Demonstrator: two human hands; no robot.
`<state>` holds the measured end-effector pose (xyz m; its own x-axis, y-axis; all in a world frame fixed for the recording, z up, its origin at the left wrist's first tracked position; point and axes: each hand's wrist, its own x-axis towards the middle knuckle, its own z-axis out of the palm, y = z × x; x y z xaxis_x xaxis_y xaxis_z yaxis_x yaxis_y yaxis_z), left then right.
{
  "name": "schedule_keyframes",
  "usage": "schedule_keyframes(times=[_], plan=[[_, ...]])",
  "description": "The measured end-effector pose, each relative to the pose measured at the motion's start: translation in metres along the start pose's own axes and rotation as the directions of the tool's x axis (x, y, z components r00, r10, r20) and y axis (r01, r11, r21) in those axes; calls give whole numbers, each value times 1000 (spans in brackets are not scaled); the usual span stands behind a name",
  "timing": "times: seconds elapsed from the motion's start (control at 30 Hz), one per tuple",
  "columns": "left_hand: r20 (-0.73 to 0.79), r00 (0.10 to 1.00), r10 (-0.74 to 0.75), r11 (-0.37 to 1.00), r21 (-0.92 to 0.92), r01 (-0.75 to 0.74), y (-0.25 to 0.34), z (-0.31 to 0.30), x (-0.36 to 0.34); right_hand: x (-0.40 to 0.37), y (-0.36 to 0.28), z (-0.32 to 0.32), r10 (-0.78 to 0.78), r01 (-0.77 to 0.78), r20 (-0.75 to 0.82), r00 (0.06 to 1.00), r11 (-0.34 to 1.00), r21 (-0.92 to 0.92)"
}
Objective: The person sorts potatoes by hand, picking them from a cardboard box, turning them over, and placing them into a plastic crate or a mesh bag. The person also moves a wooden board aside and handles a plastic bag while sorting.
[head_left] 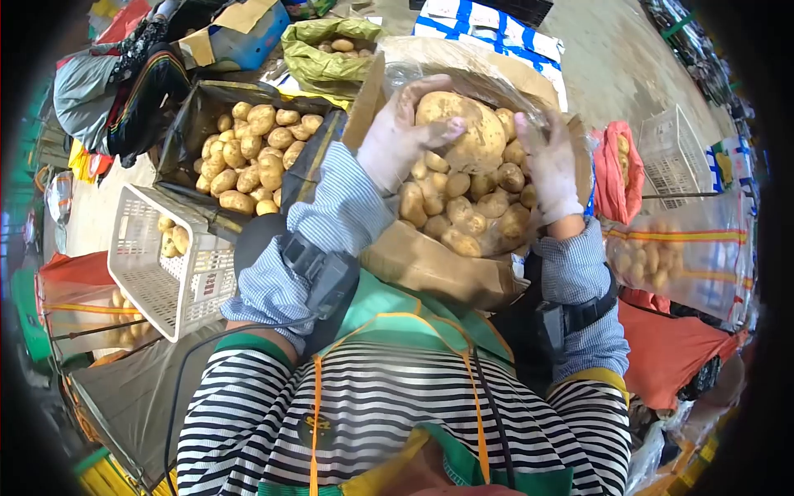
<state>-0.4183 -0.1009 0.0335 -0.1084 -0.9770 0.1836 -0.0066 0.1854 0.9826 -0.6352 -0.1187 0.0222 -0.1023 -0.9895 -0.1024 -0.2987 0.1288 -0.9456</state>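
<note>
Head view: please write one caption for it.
Left hand and right hand flank a large potato above smaller potatoes in a cardboard box.

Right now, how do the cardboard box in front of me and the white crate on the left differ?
Fill: the cardboard box holds many potatoes; the white crate shows only a few.
Walls: the cardboard box's are solid and brown; the white crate's are slotted plastic.
Shared: both are open and hold potatoes.

The left hand (pixel 401 136) curves inward, thumb (pixel 451 129) apart from the fingers (pixel 432 84). The right hand (pixel 551 169) is open opposite, fingers pointing forward.
</note>
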Motion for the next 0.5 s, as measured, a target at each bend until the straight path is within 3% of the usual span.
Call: schedule_keyframes(times=[0.03, 0.07, 0.1, 0.13, 0.17, 0.2, 0.23, 0.27, 0.3, 0.33, 0.37, 0.43, 0.47, 0.5], plan=[[130, 978, -161, 896, -396, 200, -5, -4, 3, -4, -3, 1, -105, 107, -20, 994, 984, 146], [124, 979, -160, 896, -398, 197, -8, -5, 4, -6, -7, 0, -205, 212, -56, 977, 935, 285], [152, 978, -139, 890, -414, 191, -10, -4, 5, -7, -14, -2, -277, 276, 8, 961, 961, 32], [178, 977, -120, 884, -428, 186, -12, -3, 5, -9, -9, 0, -278, 278, 16, 960, 960, 32], [127, 987, -98, 919, -369, 139, -26, 4, 7, -14, 1, 2, -551, 566, 171, 817, 822, -57], [124, 987, -98, 919, -370, 138, -35, 6, 9, -25, -9, 7, -739, 802, 340, 582, 590, -91], [109, 975, -192, 845, -487, 221, -44, 7, 11, -39, -24, 10, -376, 218, 454, 808, 906, 364], [106, 953, -284, 749, -596, 290, -48, 9, 11, -39, -21, 17, -377, 218, 458, 805, 906, 361], [1, 992, 128, 945, -303, -122, -53, 17, -3, -35, -13, 26, -287, 169, 415, 863, 939, 298], [-9, 992, 130, 945, -303, -126, -56, 21, -8, -30, -2, 33, -198, 115, 365, 910, 965, 237], [-70, 979, 189, 973, -118, -196, -60, 25, -11, -24, 14, 41, -250, 280, 182, 951, 946, -165], [-148, 935, 323, 923, 266, -277, -65, 29, -17, -47, -6, 44, -297, 332, 220, 929, 932, -142], [-152, 935, 321, 924, 266, -274, -50, 30, -19, -55, -13, 45, -342, 378, 248, 906, 918, -117], [-207, 969, 133, 983, 152, -102, -35, 32, -20, -54, -11, 44, -279, 297, 241, 930, 954, -41]])
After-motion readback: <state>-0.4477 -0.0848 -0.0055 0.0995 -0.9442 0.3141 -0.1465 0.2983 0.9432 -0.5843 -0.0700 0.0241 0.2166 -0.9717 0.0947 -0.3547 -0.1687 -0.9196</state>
